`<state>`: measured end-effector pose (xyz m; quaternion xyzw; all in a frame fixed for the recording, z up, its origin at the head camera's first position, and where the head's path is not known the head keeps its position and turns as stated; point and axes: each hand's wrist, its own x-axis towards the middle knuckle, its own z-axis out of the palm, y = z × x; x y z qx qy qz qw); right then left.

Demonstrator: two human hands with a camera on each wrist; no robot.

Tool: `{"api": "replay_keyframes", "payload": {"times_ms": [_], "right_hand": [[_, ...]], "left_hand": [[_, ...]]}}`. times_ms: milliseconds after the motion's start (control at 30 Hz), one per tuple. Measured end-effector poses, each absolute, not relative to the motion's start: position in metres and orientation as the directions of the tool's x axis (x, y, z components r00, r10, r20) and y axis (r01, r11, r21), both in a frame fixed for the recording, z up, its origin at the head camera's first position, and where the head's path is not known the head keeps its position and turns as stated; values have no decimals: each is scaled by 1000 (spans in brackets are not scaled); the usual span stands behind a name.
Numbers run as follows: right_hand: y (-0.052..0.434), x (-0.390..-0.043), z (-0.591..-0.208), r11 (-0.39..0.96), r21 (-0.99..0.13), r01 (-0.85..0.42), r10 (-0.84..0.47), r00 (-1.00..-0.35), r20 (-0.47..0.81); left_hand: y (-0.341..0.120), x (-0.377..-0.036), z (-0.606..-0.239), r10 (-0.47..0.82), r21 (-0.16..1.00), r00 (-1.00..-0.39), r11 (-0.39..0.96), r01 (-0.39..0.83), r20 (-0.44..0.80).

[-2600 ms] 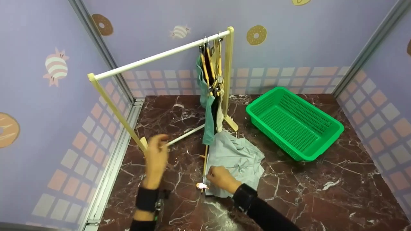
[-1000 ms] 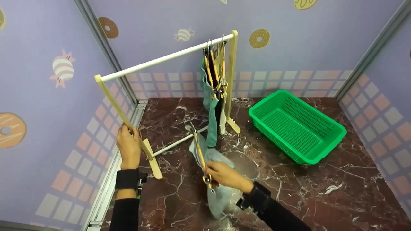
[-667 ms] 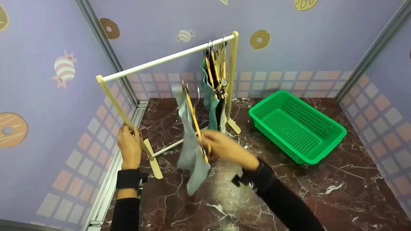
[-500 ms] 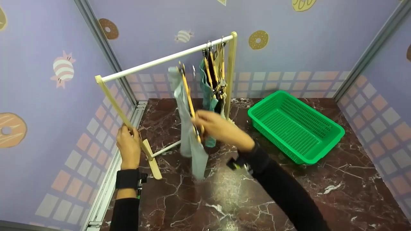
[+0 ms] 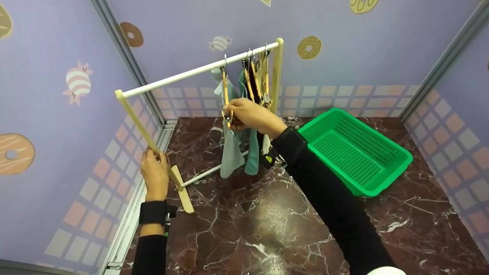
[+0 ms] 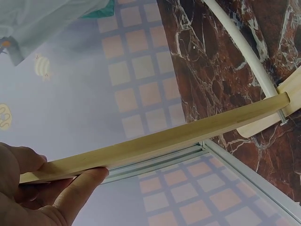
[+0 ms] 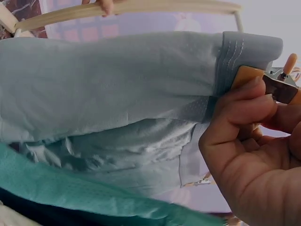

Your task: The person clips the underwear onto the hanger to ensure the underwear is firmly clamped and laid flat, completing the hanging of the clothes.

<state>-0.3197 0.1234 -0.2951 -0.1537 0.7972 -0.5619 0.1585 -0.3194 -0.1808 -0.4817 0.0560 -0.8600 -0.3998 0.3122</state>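
A small clothes rack with a white rail (image 5: 179,75) and wooden posts stands on the marble table. My left hand (image 5: 154,173) grips its near wooden post (image 5: 139,124), which the left wrist view shows as a post (image 6: 155,141) between thumb and fingers. My right hand (image 5: 248,114) pinches the lower end of a wooden clip hanger (image 5: 226,99) whose hook sits on the rail. A pale grey-blue garment (image 5: 230,147) hangs from it, and its cloth (image 7: 117,89) fills the right wrist view. Several other hangers with teal and dark clothes (image 5: 256,86) hang at the rail's far end.
A green plastic basket (image 5: 353,149) stands to the right of the rack on the dark marble table (image 5: 267,214). Purple patterned walls (image 5: 49,114) close in on the left, back and right, and a metal rail (image 5: 126,225) runs along the left edge.
My right hand lifted the hanger with the grey-blue garment off the table and up to the rail, where its hook now rests. My left hand took hold of the post and stays there.
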Motion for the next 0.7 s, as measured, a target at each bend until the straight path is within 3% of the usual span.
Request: {"api": "replay_keyframes", "payload": {"times_ms": [467,600,700], "right_hand": [[119,-328,-316,231,-973,-29,-403,-913,-69],[123,-312,-328,263,-956,-132,-365,-931,28],[131,-285,-349,407,-860,-308,-367,-917,154]], "left_hand": [[-181,-322,-483,-330,703,-791,690,169,515],[-182,-321,-478,-311,696,-814,701,152,490],[-177,-313,-472,-304,710,-848,694,115,435]]}}
